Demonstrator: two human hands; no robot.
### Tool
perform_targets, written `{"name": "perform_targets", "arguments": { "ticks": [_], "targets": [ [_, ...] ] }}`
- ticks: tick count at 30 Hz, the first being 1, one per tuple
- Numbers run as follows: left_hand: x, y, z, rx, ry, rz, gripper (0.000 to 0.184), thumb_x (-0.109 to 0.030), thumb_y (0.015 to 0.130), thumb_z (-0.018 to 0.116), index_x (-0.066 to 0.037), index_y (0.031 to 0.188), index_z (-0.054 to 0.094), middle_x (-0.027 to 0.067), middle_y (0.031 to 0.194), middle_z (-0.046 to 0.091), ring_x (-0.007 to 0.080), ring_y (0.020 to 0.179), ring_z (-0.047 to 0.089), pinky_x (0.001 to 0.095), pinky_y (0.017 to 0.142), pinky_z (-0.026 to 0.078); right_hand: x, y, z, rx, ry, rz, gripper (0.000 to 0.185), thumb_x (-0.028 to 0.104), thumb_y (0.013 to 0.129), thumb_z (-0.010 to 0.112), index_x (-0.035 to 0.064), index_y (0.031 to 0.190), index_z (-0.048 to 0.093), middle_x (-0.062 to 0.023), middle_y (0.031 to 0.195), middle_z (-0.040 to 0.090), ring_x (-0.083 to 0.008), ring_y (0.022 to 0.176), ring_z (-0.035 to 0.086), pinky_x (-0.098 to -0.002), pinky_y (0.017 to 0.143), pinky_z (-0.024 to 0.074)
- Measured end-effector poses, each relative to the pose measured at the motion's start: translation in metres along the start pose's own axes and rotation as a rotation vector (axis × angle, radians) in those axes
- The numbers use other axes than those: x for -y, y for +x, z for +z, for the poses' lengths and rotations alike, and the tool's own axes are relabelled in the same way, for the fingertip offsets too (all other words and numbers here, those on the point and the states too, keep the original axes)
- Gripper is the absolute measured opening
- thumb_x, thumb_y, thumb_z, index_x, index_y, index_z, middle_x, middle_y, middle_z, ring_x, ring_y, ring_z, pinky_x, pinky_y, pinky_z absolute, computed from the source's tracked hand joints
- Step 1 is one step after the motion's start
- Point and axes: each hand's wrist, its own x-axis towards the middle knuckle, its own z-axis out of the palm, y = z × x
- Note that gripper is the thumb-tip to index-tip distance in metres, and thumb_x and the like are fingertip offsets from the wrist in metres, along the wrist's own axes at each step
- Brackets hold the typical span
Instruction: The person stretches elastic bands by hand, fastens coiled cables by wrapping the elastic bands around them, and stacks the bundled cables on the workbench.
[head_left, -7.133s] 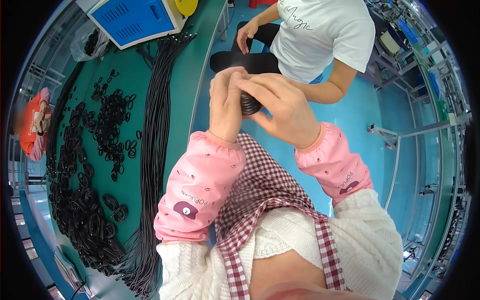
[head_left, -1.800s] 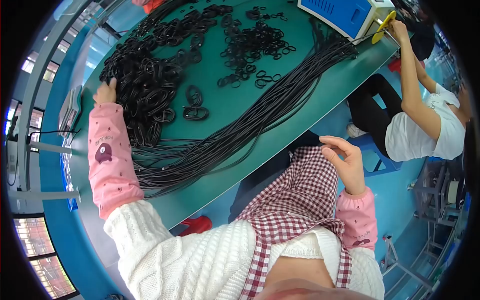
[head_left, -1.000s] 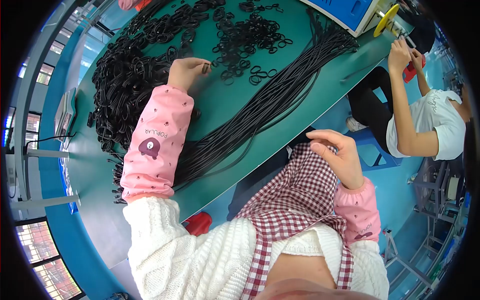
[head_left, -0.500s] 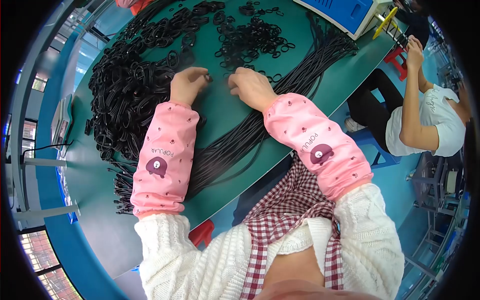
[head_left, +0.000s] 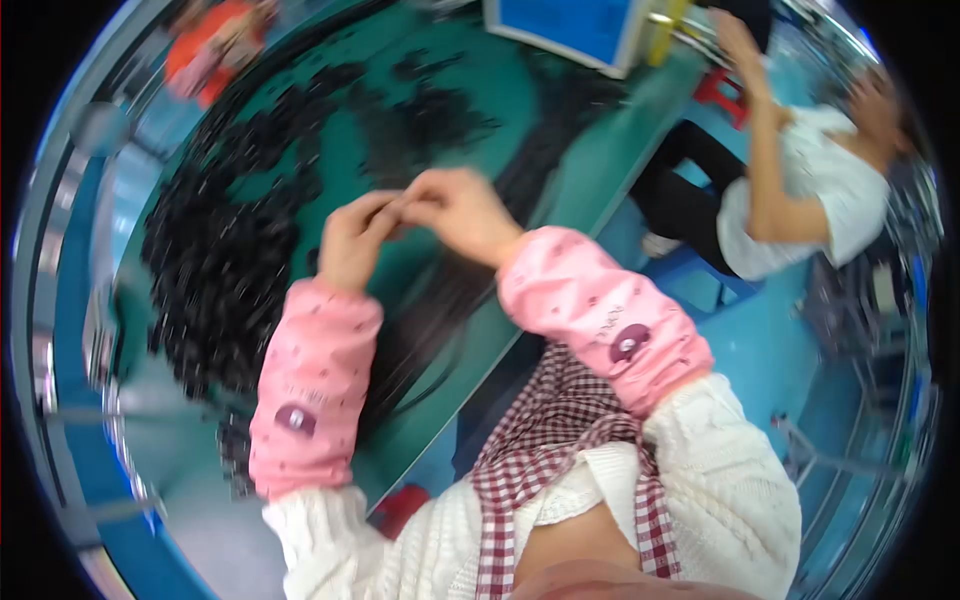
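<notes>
My left hand (head_left: 352,238) and my right hand (head_left: 462,215) meet fingertip to fingertip above the green table (head_left: 545,270). Both are closed in a pinch; whatever lies between the fingers is too small and blurred to make out. A heap of coiled black cables (head_left: 215,275) lies to the left of my left hand. Beyond the hands is a scatter of small black rings (head_left: 440,115). A bundle of long, straight black cables (head_left: 415,325) runs under and past my right hand. Pink sleeve covers are on both forearms.
A blue and white box-shaped machine (head_left: 570,30) stands at the table's far end. To the right a co-worker in a white shirt (head_left: 835,185) sits close to the table edge. Another person in orange (head_left: 215,50) is at the far left. A red stool (head_left: 722,95) stands beyond.
My hands, apart before, have come together at the fingertips. The whole view has shifted and is blurred by motion; the person in orange now shows more at the far left.
</notes>
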Motion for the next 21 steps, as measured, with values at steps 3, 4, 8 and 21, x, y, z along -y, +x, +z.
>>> {"name": "perform_targets", "arguments": {
  "ticks": [3, 4, 8, 21],
  "targets": [
    [-0.004, 0.001, 0.011, -0.022, 0.056, 0.007, 0.020, -0.002, 0.092, 0.053, 0.006, 0.104, 0.067, 0.0061, 0.084, 0.068, 0.0123, 0.074, 0.063, 0.0250, 0.071, 0.051, 0.015, -0.016, -0.018, -0.031, -0.001, 0.017, 0.012, 0.008, 0.073, 0.071, 0.0009, 0.082, 0.069, -0.0115, 0.070, 0.068, -0.0213, 0.066, 0.067, -0.0319, 0.062, 0.0505],
    [0.006, 0.006, 0.011, -0.033, 0.028, 0.056, 0.021, 0.002, 0.091, 0.052, 0.004, 0.104, 0.068, 0.0060, 0.084, 0.068, 0.0116, 0.073, 0.062, 0.0245, 0.070, 0.051, 0.016, -0.016, -0.019, -0.080, -0.050, 0.023, 0.012, 0.008, 0.072, 0.072, 0.0012, 0.082, 0.069, -0.0111, 0.071, 0.068, -0.0216, 0.067, 0.067, -0.0322, 0.064, 0.0506],
    [0.054, 0.028, -0.030, -0.121, 0.357, -0.013, 0.042, 0.016, 0.079, 0.046, -0.004, 0.107, 0.069, 0.0064, 0.094, 0.068, 0.0157, 0.086, 0.066, 0.0271, 0.078, 0.051, 0.011, -0.007, -0.033, -0.147, -0.145, 0.056, 0.014, 0.007, 0.070, 0.073, 0.0019, 0.082, 0.068, -0.0102, 0.074, 0.068, -0.0231, 0.070, 0.067, -0.0332, 0.068, 0.0509],
    [0.056, 0.044, -0.001, -0.503, 1.337, 0.266, 0.036, -0.003, 0.073, 0.048, -0.013, 0.101, 0.069, 0.0097, 0.128, 0.058, 0.0299, 0.127, 0.046, 0.0392, 0.105, 0.035, 0.008, -0.014, -0.045, -0.129, -0.127, 0.047, 0.019, 0.008, 0.070, 0.073, 0.0007, 0.087, 0.069, -0.0117, 0.076, 0.071, -0.0215, 0.071, 0.069, -0.0314, 0.067, 0.0534]
  ]
}}
